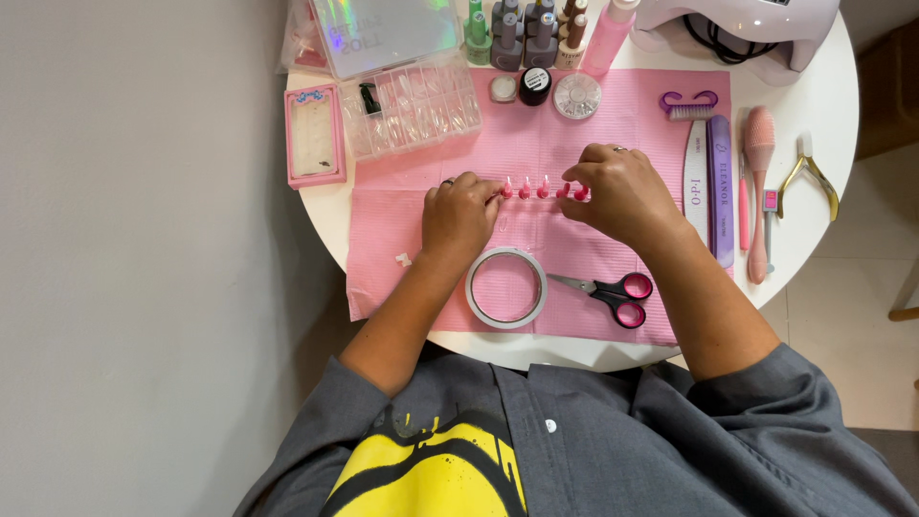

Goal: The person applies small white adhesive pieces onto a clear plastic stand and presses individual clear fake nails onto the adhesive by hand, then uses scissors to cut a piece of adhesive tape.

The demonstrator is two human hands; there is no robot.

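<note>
A short row of small pink nail-tip pieces stands on a pink paper mat on a round white table. My left hand pinches the left end of the row. My right hand pinches the right end with curled fingers. Both hands rest on the mat. What holds the pieces in a line is hidden between my fingers. Just below my hands lie a roll of clear tape and black scissors with pink handles.
A clear compartment box of nail tips, a pink flat case, several polish bottles, small jars, a nail lamp, files, a brush and nippers ring the mat. Grey floor lies left.
</note>
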